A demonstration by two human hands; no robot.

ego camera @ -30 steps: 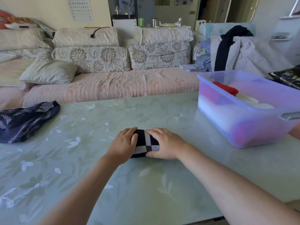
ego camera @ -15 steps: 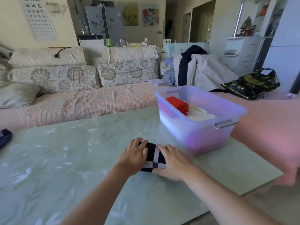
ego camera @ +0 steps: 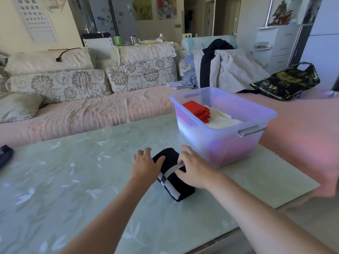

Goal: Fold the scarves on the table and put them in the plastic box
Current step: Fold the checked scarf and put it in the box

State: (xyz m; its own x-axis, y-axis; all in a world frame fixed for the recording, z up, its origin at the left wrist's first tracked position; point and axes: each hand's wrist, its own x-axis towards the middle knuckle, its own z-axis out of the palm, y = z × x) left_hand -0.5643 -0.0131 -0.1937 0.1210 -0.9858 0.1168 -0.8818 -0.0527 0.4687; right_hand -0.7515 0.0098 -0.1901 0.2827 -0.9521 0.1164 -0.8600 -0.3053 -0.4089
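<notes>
Over the last second the view has swung right. The plastic box (ego camera: pixel 211 143), cut off at the right edge a second ago, now shows whole. The dark patterned cloth (ego camera: pixel 4 156) far left on the table (ego camera: pixel 73 180) has shrunk to a sliver at the left edge.

The black scarf (ego camera: pixel 172 182), a tight folded bundle with white stripes, was almost hidden under both palms half a second ago. Now more of it shows, its near end sticking out toward the camera. The left hand (ego camera: pixel 146 167) holds its left flank, thumb hooked over the top. The right hand (ego camera: pixel 194 169) grips the right side, fingers curled onto the white stripe. I cannot tell whether the bundle is already clear of the table.

The fold looks finished. The hands have shifted from pressing flat to clasping from both sides, so the step in hand is most likely the lift into the box.

The bundle lies just near and left of the box, which stands at the table's right edge with no lid on. Inside, a folded red scarf (ego camera: pixel 197 110) sits at the far left, touching a folded cream scarf (ego camera: pixel 225 121) to its right. Open room shows along the far right side of the box.
</notes>
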